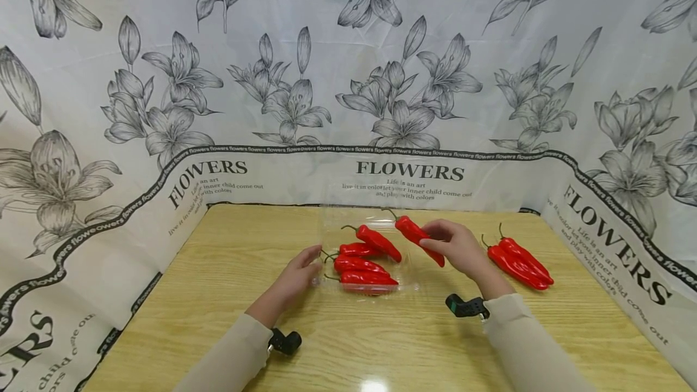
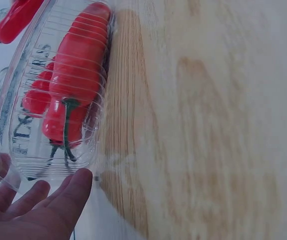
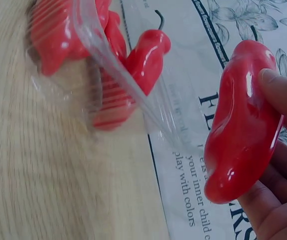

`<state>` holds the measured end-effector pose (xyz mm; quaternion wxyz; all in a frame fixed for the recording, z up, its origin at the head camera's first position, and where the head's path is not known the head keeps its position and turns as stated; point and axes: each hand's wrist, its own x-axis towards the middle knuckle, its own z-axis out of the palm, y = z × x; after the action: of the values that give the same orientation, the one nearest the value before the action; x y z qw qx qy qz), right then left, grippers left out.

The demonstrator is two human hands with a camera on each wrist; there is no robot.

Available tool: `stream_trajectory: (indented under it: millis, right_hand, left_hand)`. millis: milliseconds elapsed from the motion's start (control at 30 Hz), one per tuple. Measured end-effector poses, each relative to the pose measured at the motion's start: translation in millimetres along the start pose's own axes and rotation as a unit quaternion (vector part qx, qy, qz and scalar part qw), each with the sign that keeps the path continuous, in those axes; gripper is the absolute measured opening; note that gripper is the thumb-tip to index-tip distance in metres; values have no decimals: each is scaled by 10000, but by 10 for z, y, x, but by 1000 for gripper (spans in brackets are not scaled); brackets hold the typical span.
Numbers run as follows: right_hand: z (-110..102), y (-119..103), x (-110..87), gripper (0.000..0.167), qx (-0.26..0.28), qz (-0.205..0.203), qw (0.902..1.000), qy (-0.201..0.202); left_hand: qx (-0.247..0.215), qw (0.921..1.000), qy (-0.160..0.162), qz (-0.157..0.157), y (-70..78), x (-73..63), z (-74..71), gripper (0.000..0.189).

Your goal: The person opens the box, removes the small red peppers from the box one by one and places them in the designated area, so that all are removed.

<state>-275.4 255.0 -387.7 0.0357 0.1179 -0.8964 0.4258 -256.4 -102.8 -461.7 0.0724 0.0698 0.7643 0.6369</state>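
Observation:
My right hand (image 1: 454,247) pinches a long red pepper (image 1: 412,231) between thumb and fingers, above the right side of a clear plastic container (image 1: 408,280). In the right wrist view the thumb lies across the held pepper (image 3: 241,120), whose dark stem points up. Several red peppers (image 1: 362,264) lie inside the container, most with stems to the left; one (image 1: 379,242) leans over the others. At the container's left end, my left hand (image 1: 296,274) touches the plastic with extended fingers. The left wrist view shows those fingers (image 2: 73,195) by the ribbed wall (image 2: 86,65).
Two more red peppers (image 1: 520,262) lie side by side on the wooden table (image 1: 245,247), right of my right hand. A clear lid seems to stand up behind the container, though it is faint. Floral cloth (image 1: 294,180) borders the table at the back and sides.

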Motion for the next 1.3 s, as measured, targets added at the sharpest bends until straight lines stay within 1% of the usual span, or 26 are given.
stream_trajectory:
  millis: [200,400,533,700,900,967,1133,1300]
  right_hand:
    - [-118,86,-53,37,-38,183,9998,92]
    - [-215,230,-109,39,-312,411,9986,153]
    - [-291,318,-143,40,-465,489,9975,193]
    - [-401,401,-204,46,-465,597,9969,200]
    - [-522,508,-278,51,-538,627,9963,249]
    - [-551,537,-298,53,-509,693,9959,273]
    - [-609,613,-335,54,-489,781,9950,379]
    - [-666,704,-362,54,-631,867,9927,544]
  left_hand:
    - [74,10000,-17,-38,5,-4,-10,50]
    - [117,9999,-29,-17,6,2,-18,50]
    - [122,9999,-8,-46,6,1,-18,50]
    - [126,9999,-5,-92,8,1,-16,49]
    - [134,9999,-2,-81,18,1,-12,49]
    - [133,9999,-19,-74,17,3,-14,49]
    - [129,9999,-32,-44,2,4,-14,49]
    - [122,9999,-12,-66,-7,0,-5,50]
